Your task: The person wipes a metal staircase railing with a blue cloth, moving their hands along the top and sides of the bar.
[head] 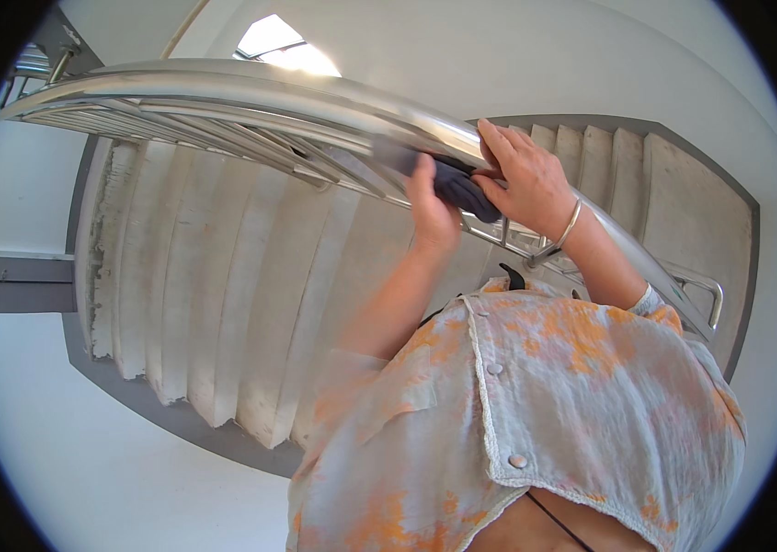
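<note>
A dark grey-blue cloth (pixel 461 188) lies against the side of a shiny stainless-steel handrail (pixel 250 86). My left hand (pixel 433 214) holds this cloth, thumb up, and part of the cloth is blurred. Close to its right, my right hand (pixel 533 176), with a silvery bangle (pixel 570 224) at the wrist, curls its fingers over the top of the rail. Its thumb meets the edge of the cloth. My right palm and most of my left fingers are hidden.
Below the rail run metal balusters (pixel 223 134). Worn concrete steps (pixel 202 276) fill the left, with chipped edges. More steps (pixel 595 159) and a landing (pixel 692 186) lie at the right. White walls (pixel 499 62) with grey skirting (pixel 706 155) enclose the stairwell.
</note>
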### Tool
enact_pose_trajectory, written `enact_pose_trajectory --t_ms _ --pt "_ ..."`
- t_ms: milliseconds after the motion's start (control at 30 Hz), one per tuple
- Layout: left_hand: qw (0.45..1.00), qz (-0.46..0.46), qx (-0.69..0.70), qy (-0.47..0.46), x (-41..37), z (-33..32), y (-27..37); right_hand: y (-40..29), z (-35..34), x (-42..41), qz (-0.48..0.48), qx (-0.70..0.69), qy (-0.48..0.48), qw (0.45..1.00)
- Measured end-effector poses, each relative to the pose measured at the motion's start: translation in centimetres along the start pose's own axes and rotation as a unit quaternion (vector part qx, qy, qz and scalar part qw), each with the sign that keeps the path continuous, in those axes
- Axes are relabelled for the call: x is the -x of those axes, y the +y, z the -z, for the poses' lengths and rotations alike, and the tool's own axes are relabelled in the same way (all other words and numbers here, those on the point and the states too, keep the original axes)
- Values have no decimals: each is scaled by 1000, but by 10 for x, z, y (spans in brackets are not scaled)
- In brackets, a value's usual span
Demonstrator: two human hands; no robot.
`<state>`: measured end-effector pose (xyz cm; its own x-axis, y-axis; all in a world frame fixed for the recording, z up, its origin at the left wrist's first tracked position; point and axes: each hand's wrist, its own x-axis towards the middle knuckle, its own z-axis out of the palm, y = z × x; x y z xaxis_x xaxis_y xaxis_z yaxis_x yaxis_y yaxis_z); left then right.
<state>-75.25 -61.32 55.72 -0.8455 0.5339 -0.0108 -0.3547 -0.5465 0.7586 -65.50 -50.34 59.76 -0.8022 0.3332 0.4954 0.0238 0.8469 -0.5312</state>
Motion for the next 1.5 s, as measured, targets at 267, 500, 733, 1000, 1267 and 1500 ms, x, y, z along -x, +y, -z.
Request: enact_pose_trajectory --t_ms 267,500,733,1000,1267,1500 --pt "970 225 4 -91 19 7 -24 12 21 11 -18 -50 -73 996" --pt "979 140 141 -35 -18 19 24 -1 19 4 4 -54 -43 998" --pt "982 -173 79 14 -74 11 123 -14 10 -7 -4 -9 -25 1000" --pt "957 -254 8 136 -114 7 162 -14 8 -3 -9 10 -17 1000" --pt "868 -300 -365 150 -106 47 137 -46 -16 -16 184 20 91 978" --pt "504 -468 -721 -82 -110 98 86 -45 -109 -31 135 -45 2 990"
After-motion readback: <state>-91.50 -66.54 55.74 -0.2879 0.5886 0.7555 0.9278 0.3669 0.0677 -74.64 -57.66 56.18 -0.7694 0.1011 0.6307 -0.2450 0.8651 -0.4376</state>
